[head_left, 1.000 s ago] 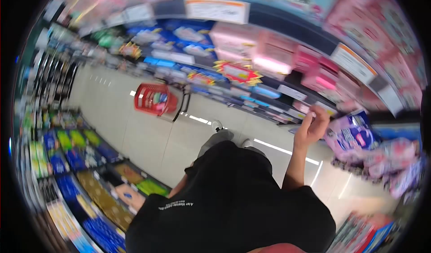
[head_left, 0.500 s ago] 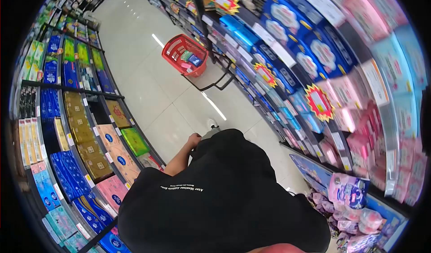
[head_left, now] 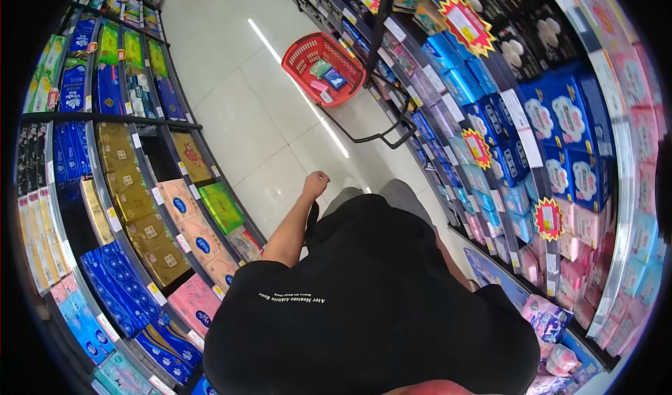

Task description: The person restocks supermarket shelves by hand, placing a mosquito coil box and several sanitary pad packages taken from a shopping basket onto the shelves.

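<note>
My left hand (head_left: 317, 183) is out in front of my left thigh, over the tiled floor, with its fingers curled closed. Whether anything is inside them is too small to tell; a dark strip shows just below the wrist. Part of my right forearm (head_left: 453, 265) appears beside my shirt, but the right hand is hidden. A red shopping basket (head_left: 292, 60) stands on the floor ahead, holding several small packages, among them a blue pack (head_left: 334, 80) and a pink one (head_left: 318, 85). Its black handle frame (head_left: 378, 137) extends toward the right shelf.
Shelves of tissue packs (head_left: 129, 178) run along the left. On the right, shelves hold blue packs (head_left: 570, 118), pink packs and star-shaped price signs (head_left: 467, 25). Low at the right are bagged purple and pink packages (head_left: 546, 318). Tiled aisle floor (head_left: 269, 115) lies between the shelves.
The view has turned toward the aisle. My right hand, earlier raised by the right shelf, has dropped out of sight. My left hand has swung forward from beside my thigh.
</note>
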